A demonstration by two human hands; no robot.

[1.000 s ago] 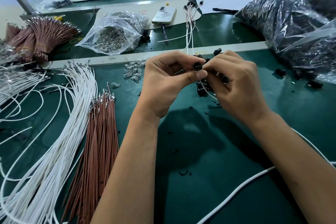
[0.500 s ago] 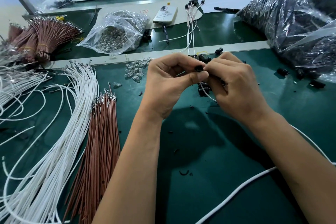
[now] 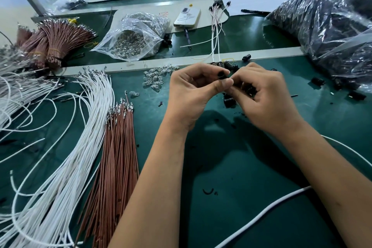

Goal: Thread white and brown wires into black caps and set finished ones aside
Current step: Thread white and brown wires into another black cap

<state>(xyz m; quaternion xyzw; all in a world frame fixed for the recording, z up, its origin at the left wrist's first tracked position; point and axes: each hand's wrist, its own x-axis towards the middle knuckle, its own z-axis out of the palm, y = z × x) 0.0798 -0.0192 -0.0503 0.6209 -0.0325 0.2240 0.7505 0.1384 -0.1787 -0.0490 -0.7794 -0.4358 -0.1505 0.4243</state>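
On the table (image 3: 251,167), wire bundles (image 3: 90,147) lie left, both hands meet at the middle, bags (image 3: 332,32) sit far right, a phone (image 3: 187,17) and finished wires (image 3: 216,32) lie behind

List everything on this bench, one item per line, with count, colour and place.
white wires: many, white, fanned out at left
brown wires: one loose bundle, brown, beside the white ones
tied brown bundles: several, brown, far left
clear bag: one, holds small shiny parts, centre back
small clear bulbs: a small pile, clear, ahead of the left hand
phone: one, white, centre back
finished wires: a few, white with black caps, right of the phone
big bags: count unclear, clear with dark parts, right
loose black caps: several, black, right
black cap: one, black, in the left grip
left hand: pinches the cap
right hand: fingers curled, meets the left; what it holds is hidden
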